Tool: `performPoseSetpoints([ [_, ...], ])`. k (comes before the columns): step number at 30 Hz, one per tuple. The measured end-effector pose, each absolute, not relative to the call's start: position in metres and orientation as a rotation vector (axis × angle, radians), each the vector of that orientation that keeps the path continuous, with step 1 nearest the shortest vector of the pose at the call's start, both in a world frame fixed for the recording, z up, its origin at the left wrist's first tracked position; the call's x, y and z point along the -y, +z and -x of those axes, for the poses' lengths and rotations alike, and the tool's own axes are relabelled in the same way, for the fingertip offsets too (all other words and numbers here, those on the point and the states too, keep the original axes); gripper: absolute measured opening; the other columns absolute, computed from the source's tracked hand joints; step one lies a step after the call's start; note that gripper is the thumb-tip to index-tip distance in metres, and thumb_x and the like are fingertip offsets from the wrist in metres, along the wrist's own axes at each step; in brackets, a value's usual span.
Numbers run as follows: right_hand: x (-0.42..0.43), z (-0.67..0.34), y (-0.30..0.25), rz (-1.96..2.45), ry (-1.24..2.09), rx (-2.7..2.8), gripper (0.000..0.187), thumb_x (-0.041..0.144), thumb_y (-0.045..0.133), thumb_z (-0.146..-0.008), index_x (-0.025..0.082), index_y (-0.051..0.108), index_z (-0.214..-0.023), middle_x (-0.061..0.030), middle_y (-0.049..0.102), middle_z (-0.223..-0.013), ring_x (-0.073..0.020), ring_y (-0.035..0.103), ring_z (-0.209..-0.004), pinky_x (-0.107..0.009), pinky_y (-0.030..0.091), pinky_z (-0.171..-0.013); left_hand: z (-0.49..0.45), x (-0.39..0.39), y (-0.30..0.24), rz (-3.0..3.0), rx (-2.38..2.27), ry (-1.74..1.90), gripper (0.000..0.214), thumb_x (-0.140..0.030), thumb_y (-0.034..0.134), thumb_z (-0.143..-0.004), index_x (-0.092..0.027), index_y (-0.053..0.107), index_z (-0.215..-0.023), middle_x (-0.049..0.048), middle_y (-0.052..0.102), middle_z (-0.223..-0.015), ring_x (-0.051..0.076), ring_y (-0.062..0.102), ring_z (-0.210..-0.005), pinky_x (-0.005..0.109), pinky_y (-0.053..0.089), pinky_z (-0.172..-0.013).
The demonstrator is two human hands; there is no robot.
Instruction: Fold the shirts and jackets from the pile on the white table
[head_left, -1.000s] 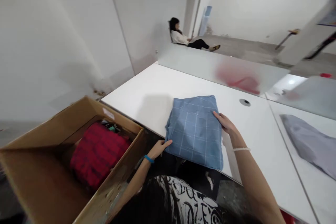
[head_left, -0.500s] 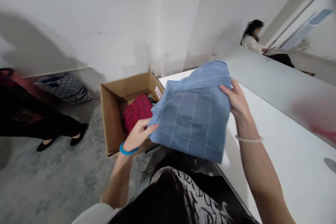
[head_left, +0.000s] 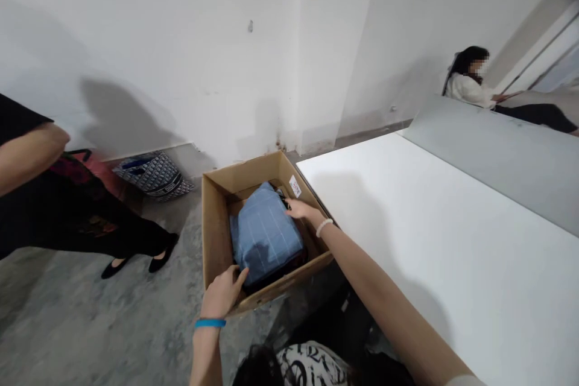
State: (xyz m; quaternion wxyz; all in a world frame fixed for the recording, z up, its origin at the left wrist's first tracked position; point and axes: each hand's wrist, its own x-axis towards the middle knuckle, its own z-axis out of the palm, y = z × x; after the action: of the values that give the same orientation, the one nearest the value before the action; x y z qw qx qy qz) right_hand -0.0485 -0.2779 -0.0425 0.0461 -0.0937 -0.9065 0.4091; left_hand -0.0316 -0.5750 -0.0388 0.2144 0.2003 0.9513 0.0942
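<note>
A folded blue checked cloth lies inside the cardboard box, covering most of what is beneath it. At the box's near left corner, my left hand, with a blue wristband, has its thumb and fingers apart beside the cloth's near edge. My right hand, wearing a pale beaded bracelet, reaches over the box's right wall. Its fingers are stretched out at the cloth's right edge, next to something dark. Neither hand grips the cloth.
A white table stands right of the box, with a grey panel along its far side. At left a person in black stands near a patterned bag. Another person sits beyond the panel.
The blue cloth has gone from both hands above the table's edge down into the box, covering the red fabric. Both hands have let go of it. The view has shifted.
</note>
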Motion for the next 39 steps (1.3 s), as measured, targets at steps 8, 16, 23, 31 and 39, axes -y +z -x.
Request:
performPoseSetpoints([
  [8, 0.273, -0.013, -0.041, 0.371, 1.356, 2.804, 0.024, 0.013, 0.062, -0.074, 0.014, 0.069, -0.097, -0.0077, 0.070, -0.106, -0.0213, 0.062, -0.103, -0.030, 0.042, -0.096, 0.033, 0.521, -0.008, -0.822, -2.755, 0.528, 0.039, -0.040, 0.036, -0.090, -0.019, 0.061, -0.111, 0.0097, 0.067, -0.089, 0.025, 0.063, -0.082, 0.032, 0.044, -0.071],
  [16, 0.229, -0.217, 0.025, 0.528, 0.840, 2.575, 0.034, 0.027, 0.040, -0.094, 0.019, 0.060, -0.120, -0.0073, 0.064, -0.117, -0.0191, 0.058, -0.108, -0.031, 0.041, -0.095, -0.025, 0.425, 0.000, -1.316, -2.164, 1.144, 0.034, -0.044, 0.060, -0.071, -0.024, 0.064, -0.099, 0.0038, 0.063, -0.082, 0.023, 0.060, -0.075, 0.034, 0.047, -0.073],
  [23, 0.204, -0.496, 0.005, 1.749, 0.295, 1.884, 0.028, 0.017, 0.045, -0.090, 0.015, 0.066, -0.109, -0.0068, 0.066, -0.113, -0.0173, 0.058, -0.107, -0.027, 0.038, -0.097, -0.133, 0.358, -0.027, -1.613, -1.694, 0.712, 0.031, -0.049, 0.059, -0.072, -0.025, 0.065, -0.091, 0.0049, 0.070, -0.091, 0.026, 0.064, -0.087, 0.033, 0.049, -0.077],
  [31, 0.284, -0.715, -0.004, 2.520, -0.081, 0.989, 0.042, 0.006, 0.029, -0.090, 0.005, 0.058, -0.121, -0.0185, 0.057, -0.123, -0.0226, 0.053, -0.112, -0.030, 0.037, -0.095, -0.224, 0.306, -0.051, -1.981, -1.458, 0.622, 0.032, -0.045, 0.044, -0.082, -0.024, 0.064, -0.095, 0.0041, 0.071, -0.096, 0.021, 0.066, -0.081, 0.029, 0.048, -0.068],
  [39, 0.301, -0.759, -0.009, 2.806, -0.054, 0.843, 0.036, 0.007, 0.035, -0.089, 0.003, 0.058, -0.116, -0.0250, 0.058, -0.114, -0.0275, 0.055, -0.107, -0.033, 0.043, -0.082, -0.225, 0.302, -0.063, -2.029, -1.473, 0.666, 0.033, -0.046, 0.043, -0.083, -0.024, 0.065, -0.093, 0.0006, 0.071, -0.082, 0.017, 0.065, -0.070, 0.025, 0.048, -0.063],
])
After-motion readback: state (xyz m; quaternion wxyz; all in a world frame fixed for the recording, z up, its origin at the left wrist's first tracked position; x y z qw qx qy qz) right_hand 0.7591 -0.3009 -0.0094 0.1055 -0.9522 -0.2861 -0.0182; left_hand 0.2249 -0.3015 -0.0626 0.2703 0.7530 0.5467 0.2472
